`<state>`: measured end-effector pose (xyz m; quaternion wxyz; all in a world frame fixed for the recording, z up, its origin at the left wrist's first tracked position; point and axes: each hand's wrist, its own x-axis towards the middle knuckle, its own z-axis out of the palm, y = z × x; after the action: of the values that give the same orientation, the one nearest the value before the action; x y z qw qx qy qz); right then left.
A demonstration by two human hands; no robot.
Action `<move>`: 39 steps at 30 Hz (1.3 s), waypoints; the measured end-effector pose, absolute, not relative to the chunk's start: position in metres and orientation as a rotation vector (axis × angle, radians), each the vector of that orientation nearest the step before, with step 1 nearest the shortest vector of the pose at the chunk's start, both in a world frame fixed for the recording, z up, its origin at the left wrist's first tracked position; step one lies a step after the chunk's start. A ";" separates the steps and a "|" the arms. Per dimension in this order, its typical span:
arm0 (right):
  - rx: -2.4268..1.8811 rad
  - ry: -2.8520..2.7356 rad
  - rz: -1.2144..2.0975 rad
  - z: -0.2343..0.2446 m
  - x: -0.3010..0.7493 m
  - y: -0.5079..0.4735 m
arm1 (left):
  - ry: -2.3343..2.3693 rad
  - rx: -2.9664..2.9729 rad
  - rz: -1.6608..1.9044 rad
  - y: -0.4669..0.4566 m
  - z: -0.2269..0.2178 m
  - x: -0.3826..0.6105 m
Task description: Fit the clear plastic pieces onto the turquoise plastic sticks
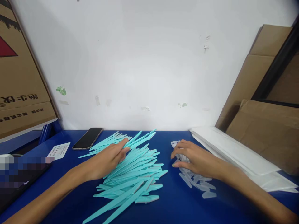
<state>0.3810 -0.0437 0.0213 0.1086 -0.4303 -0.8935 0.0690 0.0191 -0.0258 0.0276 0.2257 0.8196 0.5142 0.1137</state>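
Observation:
My left hand (pixel 108 160) is closed on a few turquoise eyebrow razors (pixel 143 139), pinched between thumb and fingers with their blade ends pointing up and to the right. Below it spreads a large heap of the same razors (pixel 133 172) on the blue table. A smaller fanned group of razors (pixel 105 143) lies behind the wrist. My right hand (pixel 196 157) hovers over or touches a pile of translucent plastic blade caps (pixel 198 183). Its fingers are curled, and a gap shows between thumb and forefinger. Part of the cap pile is hidden under the hand.
A phone (pixel 88 138) and a white card (pixel 59 151) lie at the left, near a dark, partly blurred object (pixel 21 183). White flat bags or sheets (pixel 235 152) are stacked at the right. Cardboard boxes (pixel 25 71) flank both sides; a white wall stands behind.

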 end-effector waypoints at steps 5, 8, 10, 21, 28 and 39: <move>-1.207 -2.656 0.265 0.013 0.379 -0.040 | 1.496 2.215 0.393 -0.021 0.020 0.016; -1.145 -2.646 0.189 0.009 0.375 -0.039 | 1.488 2.259 0.477 -0.022 0.018 0.017; -1.157 -2.592 0.117 0.009 0.373 -0.040 | 1.470 2.297 0.511 -0.024 0.017 0.020; -1.146 -1.918 0.638 0.014 0.355 -0.048 | 1.445 2.298 0.493 -0.031 0.017 0.027; -1.129 -1.715 0.673 0.016 0.355 -0.049 | 1.459 2.258 0.510 -0.034 0.021 0.028; -1.210 -1.659 0.672 0.017 0.346 -0.054 | 1.407 2.284 0.478 -0.033 0.014 0.026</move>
<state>0.3459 -0.0543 0.0166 0.4709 -0.4940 -0.6774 0.2744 0.0259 -0.0331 0.0137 0.2067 0.8202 0.5050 0.1718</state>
